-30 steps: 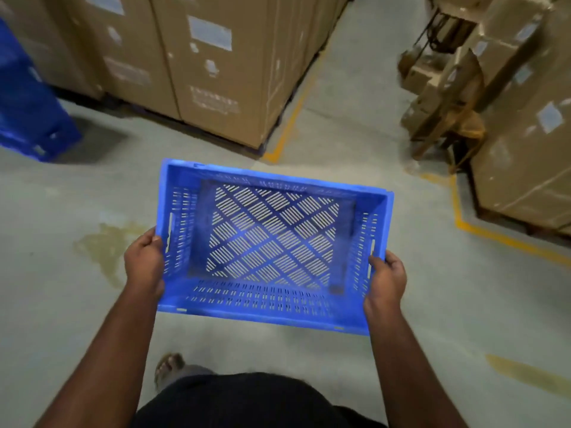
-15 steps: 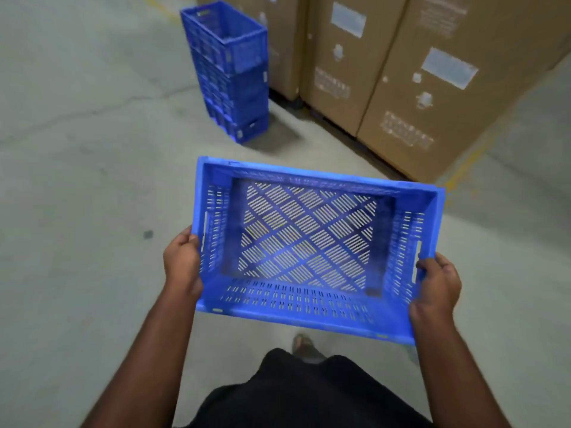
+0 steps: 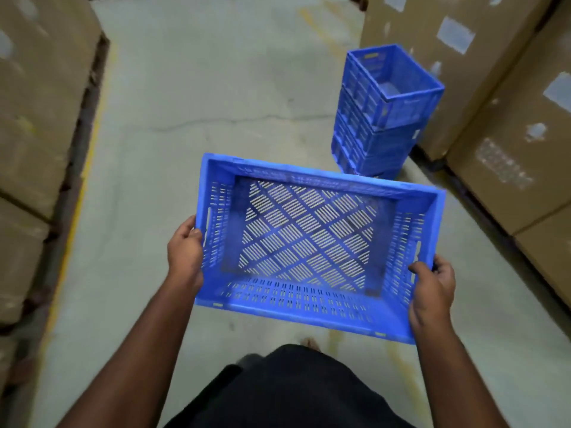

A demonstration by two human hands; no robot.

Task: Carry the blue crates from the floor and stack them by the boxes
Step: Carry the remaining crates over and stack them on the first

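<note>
I am holding an empty blue crate (image 3: 315,245) in the air in front of my waist, open side up, its long side running across me and tilted a little so that the right end sits lower in the view. Its base is a lattice of slotted diamonds and I am seeing the grey floor (image 3: 200,97) through the slots. My left hand (image 3: 185,254) is gripping the left short wall, fingers clamped over the rim beside the handle slot, thumb lying along the outside. My right hand (image 3: 432,291) is gripping the right short wall near the corner closest to me, thumb curled over the rim into the crate, the other fingers wrapping the outside where I cannot see them fully.

Beyond the crate's far right corner, a stack of blue crates (image 3: 383,115) is standing on the floor, the top one open and empty; how many are in the stack I cannot tell for certain. The stack is standing just beside a row of tall cardboard boxes (image 3: 500,118) with pale labels along my right. More cardboard boxes (image 3: 34,125) are lining my left, with a yellow floor line (image 3: 72,217) running along their foot. Below the crate, my dark clothing (image 3: 296,393) is filling the bottom of the view.
</note>
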